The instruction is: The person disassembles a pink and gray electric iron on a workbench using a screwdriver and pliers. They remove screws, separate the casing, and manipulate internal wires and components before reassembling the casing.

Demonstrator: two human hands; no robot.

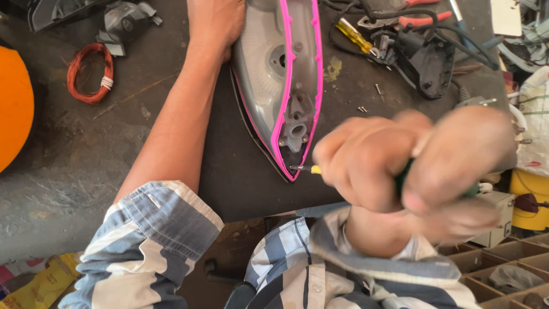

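Right hand (412, 166) is clenched around a green-handled screwdriver (311, 169), tip at the pointed end of the pink-edged iron shell (280, 86) on the counter (74, 160). Left hand (214, 23) lies flat on the shell's far end (rigid, probably slippery plastic; best gripped at its rim).

Dark worn workbench (86, 149): opened iron (280, 86), orange wire coil (90, 72), black housing (426, 63), loose screws (362, 109).
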